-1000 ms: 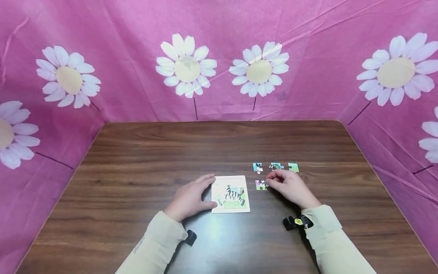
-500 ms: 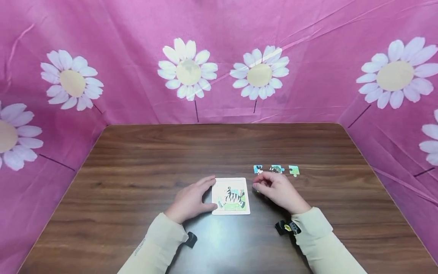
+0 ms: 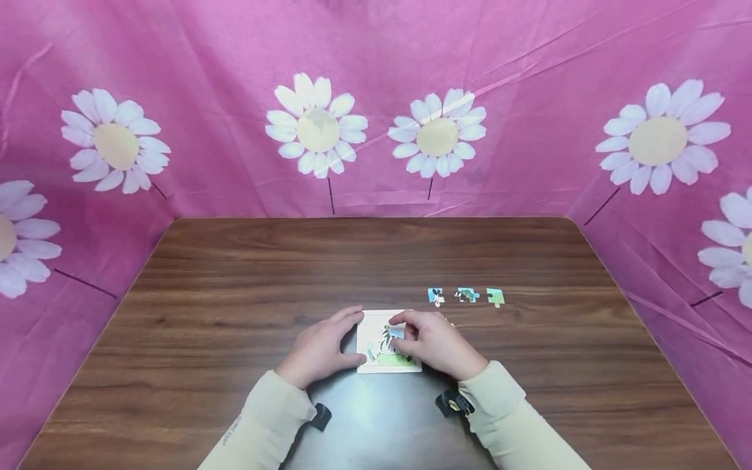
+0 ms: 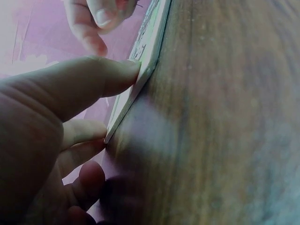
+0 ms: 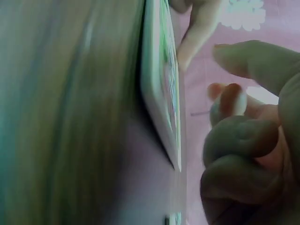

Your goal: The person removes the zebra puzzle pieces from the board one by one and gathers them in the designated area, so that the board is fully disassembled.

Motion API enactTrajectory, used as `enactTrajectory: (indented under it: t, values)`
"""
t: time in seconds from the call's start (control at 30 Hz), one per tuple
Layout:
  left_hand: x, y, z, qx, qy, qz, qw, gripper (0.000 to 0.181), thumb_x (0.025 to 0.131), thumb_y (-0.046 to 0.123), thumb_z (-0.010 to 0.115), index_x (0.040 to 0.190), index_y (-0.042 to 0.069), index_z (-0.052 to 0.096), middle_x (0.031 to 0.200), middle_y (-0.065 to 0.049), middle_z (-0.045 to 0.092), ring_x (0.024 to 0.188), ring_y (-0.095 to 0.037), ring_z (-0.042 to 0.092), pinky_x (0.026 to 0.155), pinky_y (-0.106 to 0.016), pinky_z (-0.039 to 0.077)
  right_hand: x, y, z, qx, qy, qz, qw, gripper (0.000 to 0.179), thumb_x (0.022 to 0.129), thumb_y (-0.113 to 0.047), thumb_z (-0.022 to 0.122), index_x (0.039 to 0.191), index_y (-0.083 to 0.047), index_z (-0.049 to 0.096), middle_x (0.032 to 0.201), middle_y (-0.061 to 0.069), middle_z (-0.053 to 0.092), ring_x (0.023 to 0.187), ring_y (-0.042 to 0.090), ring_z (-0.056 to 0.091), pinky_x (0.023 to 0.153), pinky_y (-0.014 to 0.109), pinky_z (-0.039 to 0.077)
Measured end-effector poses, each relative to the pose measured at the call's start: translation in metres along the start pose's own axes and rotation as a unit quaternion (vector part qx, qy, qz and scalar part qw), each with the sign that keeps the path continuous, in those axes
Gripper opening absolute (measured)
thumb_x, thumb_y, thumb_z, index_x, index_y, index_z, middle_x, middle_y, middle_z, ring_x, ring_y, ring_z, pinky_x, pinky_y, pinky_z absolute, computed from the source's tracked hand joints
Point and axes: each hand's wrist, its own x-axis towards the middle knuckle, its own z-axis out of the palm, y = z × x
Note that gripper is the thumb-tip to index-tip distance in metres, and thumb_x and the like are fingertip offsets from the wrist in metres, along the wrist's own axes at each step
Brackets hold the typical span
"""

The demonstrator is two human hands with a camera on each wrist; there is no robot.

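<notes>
In the head view, a square zebra puzzle board (image 3: 365,339) lies on the table with several pieces fitted in it. My left hand (image 3: 320,349) holds the board along its left edge. The thumb (image 4: 112,75) presses the near corner and a finger touches the far one, as the left wrist view shows. Over the board's right side hovers my right hand (image 3: 437,343), thumb and index finger apart above a light blue part of the picture (image 3: 397,333). The right wrist view shows nothing between them. Much of the board's right half is hidden under this hand.
Three loose puzzle pieces lie in a row behind the right hand: a blue one (image 3: 436,297), a dark-patterned one (image 3: 467,295) and a green one (image 3: 495,297). The brown wooden table (image 3: 264,261) meets a pink flowered cloth (image 3: 223,143) at the back and sides.
My right hand has moved left from the loose piece beside the board to above the board. The left hand stays at the board's left edge. The camera view has shifted slightly.
</notes>
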Motion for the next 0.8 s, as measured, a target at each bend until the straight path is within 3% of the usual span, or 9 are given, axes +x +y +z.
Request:
enactTrajectory:
  t: [0.23, 0.43, 0.8]
  values:
    - [0.000, -0.002, 0.002, 0.006, 0.002, 0.007, 1.0000, 0.076, 0.080, 0.039, 0.080, 0.146, 0.012, 0.053, 0.153, 0.003, 0.047, 0.126, -0.031, 0.057, 0.092, -0.052, 0.049, 0.001, -0.002, 0.011, -0.028, -0.024, 0.006, 0.9993, 0.033, 0.082, -0.014, 0.076, 0.113, -0.006, 0.071, 0.065, -0.014, 0.049, 0.056, -0.001, 0.044, 0.057, 0.021, 0.041]
    - [0.002, -0.002, -0.002, 0.007, 0.015, 0.012, 0.9998, 0.076, 0.079, 0.040, 0.081, 0.145, 0.012, 0.054, 0.153, 0.004, 0.048, 0.124, -0.031, 0.059, 0.088, -0.052, 0.051, 0.005, -0.003, 0.012, -0.043, -0.020, 0.008, 0.9989, 0.039, 0.081, -0.014, 0.078, 0.118, -0.004, 0.070, 0.066, -0.013, 0.050, 0.057, 0.000, 0.045, 0.056, 0.023, 0.041]
    - [0.004, -0.006, -0.004, 0.008, -0.002, 0.012, 0.9999, 0.078, 0.080, 0.041, 0.080, 0.147, 0.012, 0.052, 0.154, 0.004, 0.046, 0.127, -0.030, 0.057, 0.091, -0.052, 0.050, 0.009, -0.004, 0.014, -0.061, -0.025, 0.024, 0.9975, 0.041, 0.078, -0.016, 0.077, 0.118, -0.007, 0.070, 0.066, -0.013, 0.050, 0.057, 0.001, 0.045, 0.056, 0.022, 0.040]
